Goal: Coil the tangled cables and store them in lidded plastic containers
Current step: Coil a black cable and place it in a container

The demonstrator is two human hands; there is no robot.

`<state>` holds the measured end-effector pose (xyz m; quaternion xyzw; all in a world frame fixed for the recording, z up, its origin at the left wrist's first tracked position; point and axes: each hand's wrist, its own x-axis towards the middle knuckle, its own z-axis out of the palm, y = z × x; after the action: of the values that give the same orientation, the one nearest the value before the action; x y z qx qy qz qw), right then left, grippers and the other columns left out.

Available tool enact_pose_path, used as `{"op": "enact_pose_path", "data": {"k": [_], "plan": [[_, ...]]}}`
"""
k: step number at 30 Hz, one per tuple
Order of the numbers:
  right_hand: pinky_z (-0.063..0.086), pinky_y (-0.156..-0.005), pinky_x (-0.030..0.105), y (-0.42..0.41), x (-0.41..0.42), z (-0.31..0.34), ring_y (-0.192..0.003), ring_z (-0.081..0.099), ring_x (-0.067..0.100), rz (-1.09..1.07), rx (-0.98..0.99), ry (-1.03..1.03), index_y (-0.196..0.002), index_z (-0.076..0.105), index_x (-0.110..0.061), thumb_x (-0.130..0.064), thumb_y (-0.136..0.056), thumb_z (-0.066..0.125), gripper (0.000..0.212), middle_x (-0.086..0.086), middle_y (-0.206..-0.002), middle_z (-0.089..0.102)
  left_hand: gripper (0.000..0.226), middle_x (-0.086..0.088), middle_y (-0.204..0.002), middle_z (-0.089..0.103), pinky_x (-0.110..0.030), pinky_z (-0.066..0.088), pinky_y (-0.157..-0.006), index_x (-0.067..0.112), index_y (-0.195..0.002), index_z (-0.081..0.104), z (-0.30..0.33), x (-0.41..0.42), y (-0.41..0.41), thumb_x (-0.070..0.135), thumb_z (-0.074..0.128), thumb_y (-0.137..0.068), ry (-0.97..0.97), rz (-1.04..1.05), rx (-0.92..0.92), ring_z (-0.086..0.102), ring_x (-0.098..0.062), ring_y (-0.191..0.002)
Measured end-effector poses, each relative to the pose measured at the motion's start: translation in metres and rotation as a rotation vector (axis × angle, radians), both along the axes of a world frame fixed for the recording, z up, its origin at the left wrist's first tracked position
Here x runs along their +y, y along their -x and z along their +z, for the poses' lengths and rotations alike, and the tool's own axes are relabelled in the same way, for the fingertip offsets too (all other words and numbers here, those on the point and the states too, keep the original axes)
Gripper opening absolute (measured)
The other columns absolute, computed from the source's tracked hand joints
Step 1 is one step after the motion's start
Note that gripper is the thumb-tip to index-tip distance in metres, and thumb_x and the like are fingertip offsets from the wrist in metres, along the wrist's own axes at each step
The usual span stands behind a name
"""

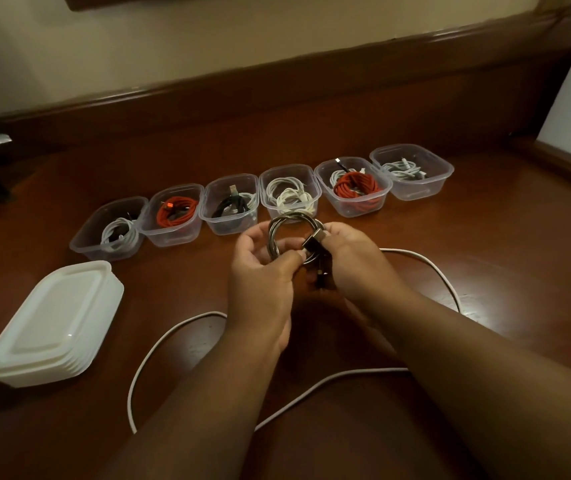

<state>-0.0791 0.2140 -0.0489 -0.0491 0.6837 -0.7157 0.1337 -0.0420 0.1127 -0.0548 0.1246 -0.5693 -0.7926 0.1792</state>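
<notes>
We hold the metallic braided cable (279,237), coiled, above the table (485,254) centre: left hand (263,271) grip pinches the loop, right hand (350,258) grip pinches its plug. Six open containers (289,192) line the far side; stacked lids (52,323) sit near the left edge; a loose white cable (159,344) lies near us.

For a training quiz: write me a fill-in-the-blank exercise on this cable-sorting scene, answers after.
1. The row on the table holds ____ open containers.
2. Both hands, left and right, hold a coiled ____ cable.
3. The stack of lids lies at the row's ____ end.
4. A loose ____ cable lies uncoiled on the table.

Answers: six; metallic; left; white
</notes>
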Motion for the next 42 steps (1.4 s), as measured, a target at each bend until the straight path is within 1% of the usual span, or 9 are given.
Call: {"op": "enact_pose_path", "data": {"k": [2,4,6,9,14,20,29,35,42], "plan": [[0.044,-0.052,0.031,0.000,0.004,0.002,-0.057,0.051,0.015,0.006,0.076,-0.009,-0.093,0.059,-0.015,-0.011,-0.103,0.033,0.028,0.015,-0.082,0.058,0.054,0.004,-0.087,0.075,-0.031,0.059,-0.079,0.033,-0.114,0.054,-0.001,-0.003,-0.003,-0.009,0.068,-0.083,0.210,0.023,0.041,0.072,-0.011,-0.090],[0.043,-0.053,0.032,-0.003,0.005,0.002,-0.060,0.052,0.013,0.043,0.184,-0.051,-0.095,0.060,-0.018,-0.024,-0.099,0.041,0.020,0.006,-0.080,0.061,0.061,0.003,-0.093,0.074,-0.027,0.059,-0.079,0.037,-0.118,0.052,-0.001,-0.006,-0.004,-0.008,0.071,-0.081,0.344,0.009,0.084,0.071,-0.007,-0.094],[0.051,-0.066,0.036,-0.003,0.003,-0.004,-0.074,0.062,0.011,0.044,0.308,-0.180,-0.099,0.061,-0.022,-0.041,-0.095,0.050,0.022,-0.005,-0.086,0.068,0.062,0.003,-0.101,0.072,-0.024,0.058,-0.074,0.036,-0.121,0.052,-0.001,-0.007,-0.006,-0.009,0.069,-0.083,0.424,-0.038,0.129,0.071,-0.007,-0.094],[0.051,-0.090,0.051,-0.001,0.001,-0.007,-0.100,0.066,0.022,0.046,0.362,-0.321,-0.104,0.059,-0.020,-0.042,-0.097,0.048,0.025,0.005,-0.104,0.070,0.051,0.002,-0.104,0.072,-0.030,0.061,-0.074,0.030,-0.126,0.055,-0.003,-0.007,-0.008,0.000,0.070,-0.087,0.578,-0.087,0.159,0.072,-0.009,-0.091],[0.050,-0.086,0.045,0.005,0.012,-0.002,-0.093,0.062,0.022,0.113,0.373,-0.430,-0.100,0.057,-0.020,-0.032,-0.104,0.042,0.020,0.005,-0.098,0.066,0.034,0.012,-0.097,0.071,-0.020,0.057,-0.074,0.030,-0.108,0.066,-0.001,-0.010,-0.007,0.004,0.070,-0.087,0.710,-0.100,0.157,0.069,-0.001,-0.090],[0.044,-0.071,0.039,0.009,0.021,0.001,-0.072,0.050,0.013,0.010,0.331,-0.324,-0.093,0.058,-0.017,-0.033,-0.104,0.042,0.026,0.001,-0.080,0.057,0.029,0.011,-0.083,0.071,-0.044,0.061,-0.072,0.037,-0.095,0.070,-0.007,-0.015,0.001,0.009,0.071,-0.088,0.653,-0.018,0.078,0.068,-0.013,-0.077],[0.050,-0.070,0.038,0.014,0.033,0.006,-0.070,0.057,0.017,-0.034,0.185,-0.202,-0.079,0.068,-0.019,-0.032,-0.101,0.054,0.028,0.000,-0.076,0.067,0.024,0.004,-0.098,0.074,-0.027,0.056,-0.076,0.027,-0.101,0.072,-0.003,-0.006,0.001,0.006,0.068,-0.090,0.449,0.006,0.053,0.069,-0.007,-0.088],[0.048,-0.056,0.020,0.012,0.056,0.019,-0.056,0.053,0.005,-0.011,0.187,-0.160,-0.083,0.071,-0.015,-0.020,-0.095,0.064,0.015,0.001,-0.074,0.068,0.021,-0.001,-0.095,0.072,-0.026,0.053,-0.067,0.024,-0.099,0.071,0.008,0.004,0.000,0.005,0.067,-0.091,0.289,-0.068,-0.004,0.066,-0.015,-0.085],[0.053,-0.075,0.041,0.040,0.109,0.034,-0.066,0.060,0.019,-0.109,0.172,-0.188,-0.086,0.074,-0.014,-0.025,-0.089,0.072,0.012,0.010,-0.076,0.072,0.020,0.001,-0.095,0.070,-0.015,0.050,-0.054,0.022,-0.103,0.065,0.039,0.051,0.020,0.005,0.063,-0.093,0.209,-0.213,0.001,0.066,-0.003,-0.073]]}}
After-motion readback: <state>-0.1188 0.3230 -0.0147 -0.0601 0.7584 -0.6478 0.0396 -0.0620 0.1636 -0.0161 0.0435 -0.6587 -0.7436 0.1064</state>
